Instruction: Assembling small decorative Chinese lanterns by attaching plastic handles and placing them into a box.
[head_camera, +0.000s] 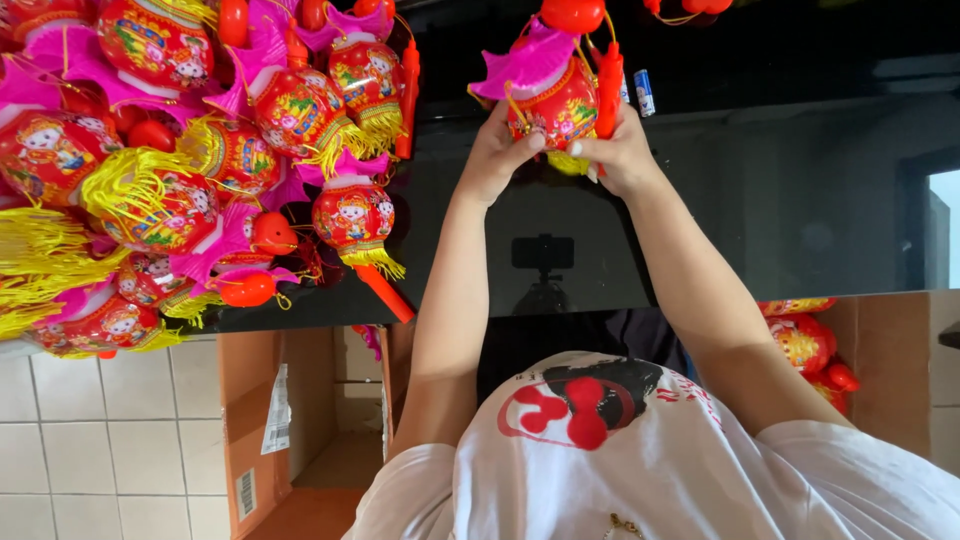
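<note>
While both arms stretch out over the glossy black tabletop (700, 200), the person's left hand (497, 152) and right hand (622, 155) close together on one round red plastic lantern with printed figures (548, 105), fingers clamped on its lower body from either side, so the lantern sits between the two hands above the table near its far edge. Its pink fan-shaped top piece (527, 62) tilts to the left, a red stick handle (609, 90) stands just beside the right hand, and yellow tassel fringe (568, 163) shows under the fingers. A small battery (644, 92) lies near the stick. A large heap of matching red lanterns with pink tops and yellow tassels (180, 160) covers the table's left part, well apart from the hands. Below the table edge stand an open brown cardboard box (300, 420) on the tiled floor (100, 450) and a second box holding more red lanterns (880, 360).
</note>
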